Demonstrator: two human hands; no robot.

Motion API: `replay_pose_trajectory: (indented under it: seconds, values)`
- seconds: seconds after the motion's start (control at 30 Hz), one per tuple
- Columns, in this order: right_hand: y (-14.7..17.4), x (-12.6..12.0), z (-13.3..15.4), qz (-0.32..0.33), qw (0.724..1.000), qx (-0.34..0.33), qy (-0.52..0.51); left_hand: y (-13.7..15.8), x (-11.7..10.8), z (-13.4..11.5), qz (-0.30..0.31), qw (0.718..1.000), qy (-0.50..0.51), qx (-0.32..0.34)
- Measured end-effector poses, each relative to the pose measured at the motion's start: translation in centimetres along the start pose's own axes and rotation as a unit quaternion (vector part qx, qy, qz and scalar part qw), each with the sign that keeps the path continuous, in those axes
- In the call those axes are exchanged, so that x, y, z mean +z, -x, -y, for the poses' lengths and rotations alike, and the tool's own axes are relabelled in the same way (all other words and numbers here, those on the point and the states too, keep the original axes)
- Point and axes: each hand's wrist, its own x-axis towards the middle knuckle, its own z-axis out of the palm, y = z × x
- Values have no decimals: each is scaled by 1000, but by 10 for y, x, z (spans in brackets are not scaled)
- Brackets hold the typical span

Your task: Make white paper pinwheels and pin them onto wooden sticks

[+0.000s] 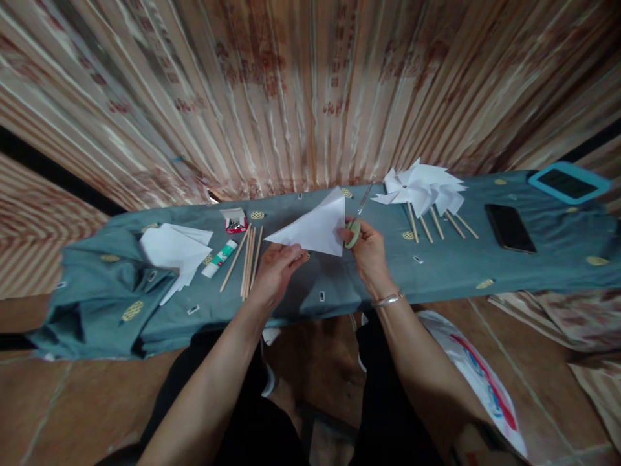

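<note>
A folded white sheet of paper (315,225), roughly triangular, is held up over the middle of the cloth-covered table. My left hand (275,270) grips its lower edge, fingers closed against the paper. In my right hand (370,254) is a pair of scissors (354,234) with pale green handles, its blades pointing up and away. The right fingertips also touch the paper's right edge. Left of my left hand lie several thin wooden sticks (248,262), a green and white glue stick (219,259) and a small red box (235,221) of metal bits.
Cut white papers (172,249) lie at the left. Several white paper pinwheels (422,184) on sticks overlap at the right, beside a black phone (510,228) and a blue-framed device (568,182). A curtain (310,97) hangs behind the table. A plastic bag (478,369) is below, right.
</note>
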Motion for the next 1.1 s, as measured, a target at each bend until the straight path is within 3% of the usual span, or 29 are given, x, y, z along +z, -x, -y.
replay_pose_trajectory:
  seconds: [0.3,0.47,0.63,0.77,0.87,1.1]
  values:
    - [22,23,-9,66,997,8,25,-2,4,-12,-151,986,69,30]
    - [34,17,0,109,991,25,68,-3,-2,-21,-175,980,52,78]
    - [52,3,5,271,949,94,134,-9,-10,-38,-193,966,49,166]
    - [63,-4,-5,378,899,135,175,-11,-15,-51,-218,957,65,182]
    - [67,-5,-11,412,882,138,182,-12,-18,-53,-217,958,65,177]
    - [64,0,-11,433,872,147,177,-12,-24,-49,-201,962,33,182]
